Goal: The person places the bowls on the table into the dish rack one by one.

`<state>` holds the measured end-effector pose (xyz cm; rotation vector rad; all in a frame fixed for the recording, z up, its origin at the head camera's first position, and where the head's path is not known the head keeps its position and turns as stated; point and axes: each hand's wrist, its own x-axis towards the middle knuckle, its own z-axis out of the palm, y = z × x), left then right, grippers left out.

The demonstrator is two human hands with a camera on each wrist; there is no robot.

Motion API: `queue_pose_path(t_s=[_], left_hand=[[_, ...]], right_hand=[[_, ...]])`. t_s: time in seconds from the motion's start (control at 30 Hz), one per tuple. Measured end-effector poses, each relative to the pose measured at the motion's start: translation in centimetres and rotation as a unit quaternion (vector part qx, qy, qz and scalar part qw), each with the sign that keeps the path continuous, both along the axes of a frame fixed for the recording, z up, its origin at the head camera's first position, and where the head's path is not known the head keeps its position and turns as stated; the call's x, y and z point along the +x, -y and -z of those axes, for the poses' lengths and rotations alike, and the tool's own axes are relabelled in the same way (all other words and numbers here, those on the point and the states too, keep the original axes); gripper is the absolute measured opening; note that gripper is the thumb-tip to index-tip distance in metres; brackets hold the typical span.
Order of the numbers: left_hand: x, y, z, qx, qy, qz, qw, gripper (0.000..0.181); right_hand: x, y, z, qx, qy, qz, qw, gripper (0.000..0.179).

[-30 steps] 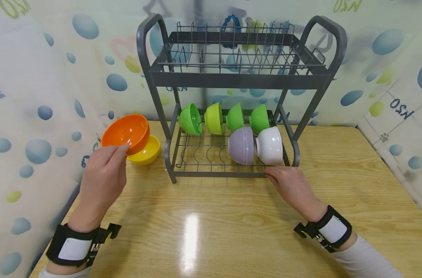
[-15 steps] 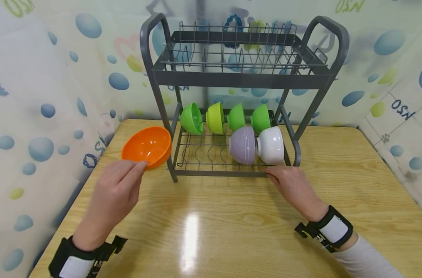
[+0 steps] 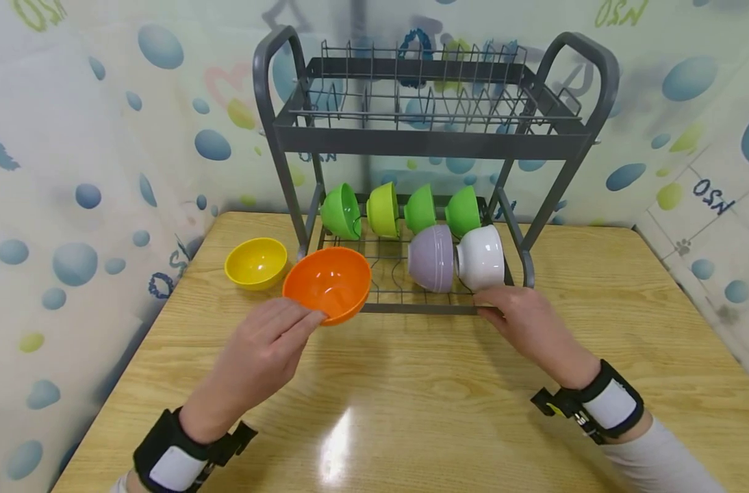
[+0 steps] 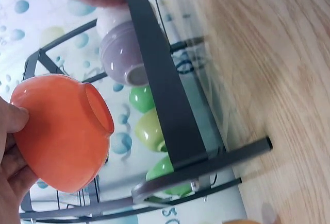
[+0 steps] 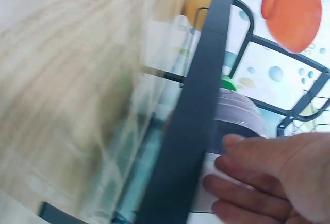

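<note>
Pinched at its near rim by my left hand (image 3: 270, 346), an orange bowl (image 3: 328, 281) is held in the air before the left front of the dish rack (image 3: 420, 309). In the left wrist view the thumb lies on the orange bowl (image 4: 62, 131), whose foot faces the rack. My right hand (image 3: 528, 325) is at the rack's front right corner, just below a white bowl (image 3: 482, 257). The right wrist view shows its fingers (image 5: 247, 195) loosely bent beside the rail, with a gap to the thumb. A lavender bowl (image 3: 430, 257) stands on edge left of the white one.
Behind, on the lower tier, a row of green bowls (image 3: 340, 211) and a yellow-green bowl (image 3: 383, 209) stand on edge. A yellow bowl (image 3: 255, 262) sits on the wooden table (image 3: 405, 397) left of the rack. The upper wire tier (image 3: 424, 89) overhangs the bowls.
My left hand has carried the orange bowl rightward and lower, from over the yellow bowl to the rack's front. My right hand has lifted slightly off the front rail, its fingers loosening.
</note>
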<state>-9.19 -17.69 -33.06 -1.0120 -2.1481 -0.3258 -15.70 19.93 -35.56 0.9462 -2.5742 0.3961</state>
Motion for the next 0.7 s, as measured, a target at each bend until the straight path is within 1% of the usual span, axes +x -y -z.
queue_pose_path(t_s=[0.1,0.23,0.3,0.4,0.47,0.53,0.63,0.7], left_hand=[[-0.1,-0.8,0.3,-0.010,0.009,0.016,0.9998,0.028],[-0.4,-2.0,0.7,-0.020,0.002,0.048,0.9987,0.026],[-0.5,-2.6,0.9,-0.024,-0.005,0.067,0.9975,0.026],[-0.6,-3.3,1.2,-0.031,-0.012,0.088,0.9956,0.027],[-0.7,-3.7,1.3,-0.034,-0.020,0.101,0.9941,0.027],[-0.7,-4.1,1.4,-0.040,-0.025,0.108,0.9930,0.027],[-0.7,-4.4,1.5,-0.050,-0.030,0.117,0.9915,0.027],[-0.7,-4.6,1.6,-0.058,-0.030,0.118,0.9908,0.027]], right_hand=[[0.2,0.2,-1.0,-0.013,-0.033,-0.026,0.9990,0.021],[0.8,1.0,-2.6,-0.024,-0.068,-0.077,0.9945,0.035],[1.2,1.5,-3.3,-0.023,-0.084,-0.113,0.9898,0.040],[1.7,2.5,-4.0,-0.020,-0.100,-0.176,0.9790,0.040],[2.0,3.2,-4.2,-0.022,-0.100,-0.216,0.9710,0.040],[2.2,3.8,-4.3,-0.020,-0.099,-0.247,0.9637,0.042],[2.4,4.5,-4.1,-0.003,-0.103,-0.274,0.9561,0.048],[2.5,4.8,-3.9,0.013,-0.109,-0.282,0.9530,0.049]])
